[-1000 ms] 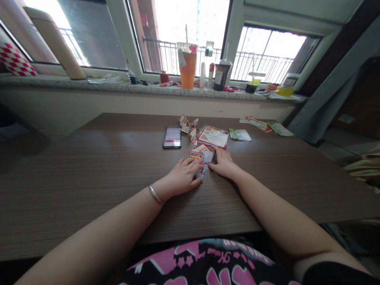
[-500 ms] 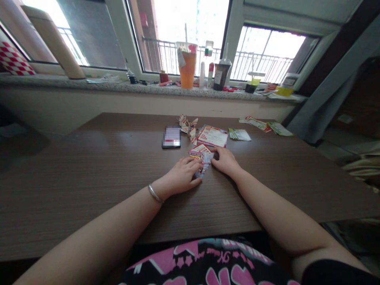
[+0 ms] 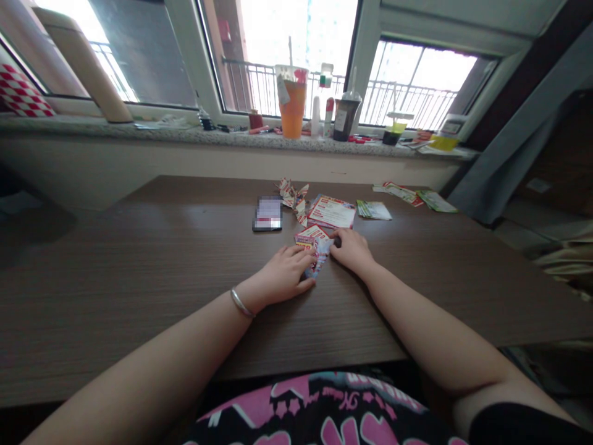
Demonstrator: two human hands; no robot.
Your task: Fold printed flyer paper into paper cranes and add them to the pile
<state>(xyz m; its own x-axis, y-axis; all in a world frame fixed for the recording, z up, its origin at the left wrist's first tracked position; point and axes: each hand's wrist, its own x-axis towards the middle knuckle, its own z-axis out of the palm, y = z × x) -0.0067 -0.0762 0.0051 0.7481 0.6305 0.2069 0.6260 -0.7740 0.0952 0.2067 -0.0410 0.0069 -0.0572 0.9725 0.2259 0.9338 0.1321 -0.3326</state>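
Note:
A folded sheet of printed paper (image 3: 319, 247), red, white and blue, lies on the brown table in front of me. My left hand (image 3: 288, 272) rests on its left part, fingers stretched out and covering some of the print. At the right edge of the sheet, my right hand (image 3: 352, 252) has curled fingers, with the index finger and thumb closed at the paper. Just beyond lies a stack of printed sheets (image 3: 332, 212) with red borders. Beside that stack stand folded striped paper pieces (image 3: 293, 199). A phone (image 3: 267, 214) with a blurred screen is to their left.
Green-and-white leaflets (image 3: 373, 210) lie right of the stack, with more leaflets (image 3: 435, 201) farther right. The windowsill (image 3: 185, 135) behind the table carries an orange drink cup (image 3: 291, 102), a dark drink cup (image 3: 346, 117), bottles and small items. A grey curtain (image 3: 504, 142) hangs at the right.
Almost nothing differs. My right hand has shifted very slightly at the edge of the folded paper; my left hand stays in place on it.

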